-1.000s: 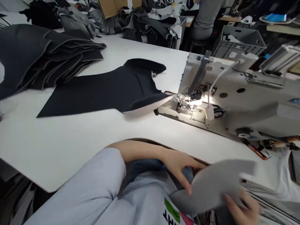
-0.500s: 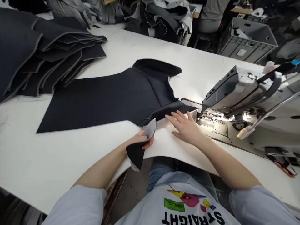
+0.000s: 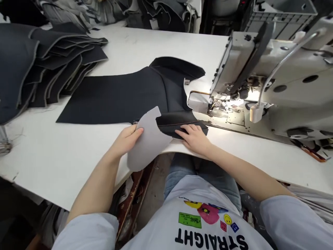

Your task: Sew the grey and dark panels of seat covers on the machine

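A large dark foam-backed fabric panel [image 3: 125, 97] lies across the white table. Its near right part, a stitched side flap [image 3: 174, 119], shows a line of reddish-brown thread. My left hand [image 3: 128, 137] pinches the edge of a pale grey fabric piece [image 3: 149, 139], whose backing faces up and which hangs over the table edge. My right hand [image 3: 194, 139] rests on the flap, fingers stretched out and apart. The sewing machine [image 3: 234, 86] stands to the right with its lamp lit; the panel is apart from its needle area.
A stack of dark cut panels [image 3: 52, 66] lies on the left of the white table [image 3: 39, 149]. Behind the table are more fabric pieces [image 3: 166, 15] and a grey crate [image 3: 283, 21]. Orange-handled scissors [image 3: 312, 152] lie at the far right.
The flap has come away from the needle area toward me. My left hand has turned the small piece over, so its pale side faces up. My right hand has moved left onto the flap.
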Tool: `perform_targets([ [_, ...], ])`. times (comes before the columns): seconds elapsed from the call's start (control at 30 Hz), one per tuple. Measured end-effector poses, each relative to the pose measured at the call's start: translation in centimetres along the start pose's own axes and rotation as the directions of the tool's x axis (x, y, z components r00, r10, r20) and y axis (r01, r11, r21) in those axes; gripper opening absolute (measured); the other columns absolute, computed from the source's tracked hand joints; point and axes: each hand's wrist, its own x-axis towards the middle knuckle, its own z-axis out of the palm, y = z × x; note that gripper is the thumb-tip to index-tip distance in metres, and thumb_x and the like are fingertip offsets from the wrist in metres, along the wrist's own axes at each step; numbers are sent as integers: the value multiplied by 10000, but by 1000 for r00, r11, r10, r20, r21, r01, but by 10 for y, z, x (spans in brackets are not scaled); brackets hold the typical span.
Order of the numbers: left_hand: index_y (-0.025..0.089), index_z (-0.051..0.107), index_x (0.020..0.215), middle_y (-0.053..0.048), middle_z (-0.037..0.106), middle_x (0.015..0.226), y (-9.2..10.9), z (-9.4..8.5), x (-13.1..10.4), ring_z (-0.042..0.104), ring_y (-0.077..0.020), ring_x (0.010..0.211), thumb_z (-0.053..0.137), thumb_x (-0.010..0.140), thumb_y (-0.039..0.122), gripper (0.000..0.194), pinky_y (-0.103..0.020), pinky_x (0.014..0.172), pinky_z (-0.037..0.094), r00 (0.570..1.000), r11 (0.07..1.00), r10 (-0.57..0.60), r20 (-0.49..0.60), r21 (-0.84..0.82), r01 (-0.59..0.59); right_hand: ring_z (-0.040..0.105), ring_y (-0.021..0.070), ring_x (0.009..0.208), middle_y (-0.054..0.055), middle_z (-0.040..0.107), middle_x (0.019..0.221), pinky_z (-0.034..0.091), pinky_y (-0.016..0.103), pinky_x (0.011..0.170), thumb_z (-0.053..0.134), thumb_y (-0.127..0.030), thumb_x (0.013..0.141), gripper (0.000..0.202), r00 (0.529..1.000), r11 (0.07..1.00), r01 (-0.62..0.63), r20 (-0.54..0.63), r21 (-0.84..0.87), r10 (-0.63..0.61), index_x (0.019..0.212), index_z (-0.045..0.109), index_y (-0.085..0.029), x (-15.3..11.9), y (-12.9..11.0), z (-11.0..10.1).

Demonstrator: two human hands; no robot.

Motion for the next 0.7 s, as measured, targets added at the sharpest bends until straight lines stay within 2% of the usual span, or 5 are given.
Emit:
perform_targets([
  [0.13, 186, 517, 813, 0, 565, 780, 47, 16, 9, 498, -147, 734, 425, 848, 320, 166, -238, 664, 374, 987, 951, 159, -13, 270, -149, 539, 277, 998, 177, 651, 1100, 410, 387, 823, 326, -115, 1011, 478, 998, 991, -53, 27, -120, 56, 1436, 543, -83, -11, 24, -4],
  [0.27, 207, 465, 754, 2, 480, 637, 67, 86, 48, 472, -168, 618, 421, 842, 172, 105, -285, 615, 295, 973, 797, 225, 51, 565, -214, 564, 271, 932, 176, 655, 1029, 424, 373, 729, 317, -80, 999, 440, 998, 993, 2, 63, -122, 6, 1315, 620, -37, -18, 22, -10],
  [0.47, 193, 551, 834, -51, 614, 719, 71, 133, 84, 591, -219, 673, 407, 875, 165, 152, -308, 642, 351, 885, 665, 379, 271, 585, -464, 614, 262, 952, 156, 680, 1031, 473, 353, 838, 541, -453, 995, 506, 1000, 981, -6, 26, 195, 1, 1293, 642, -57, -49, 47, -15],
  [0.57, 187, 576, 888, -40, 619, 698, 79, 129, 87, 614, -225, 671, 383, 970, 250, 219, -300, 635, 386, 904, 716, 336, 264, 552, -427, 636, 200, 889, 89, 700, 976, 458, 301, 812, 471, -383, 1036, 331, 982, 895, -184, 33, 406, 187, 1081, 702, -151, -49, 76, -17],
  [0.7, 155, 567, 1249, -95, 704, 921, 85, 140, 75, 671, -258, 772, 430, 1011, 288, 305, -312, 624, 436, 931, 627, 296, 215, 692, -359, 630, 216, 844, 78, 691, 928, 415, 291, 699, 583, -376, 979, 306, 816, 753, -561, 76, 345, 573, 1160, 607, -131, -25, 110, -21],
])
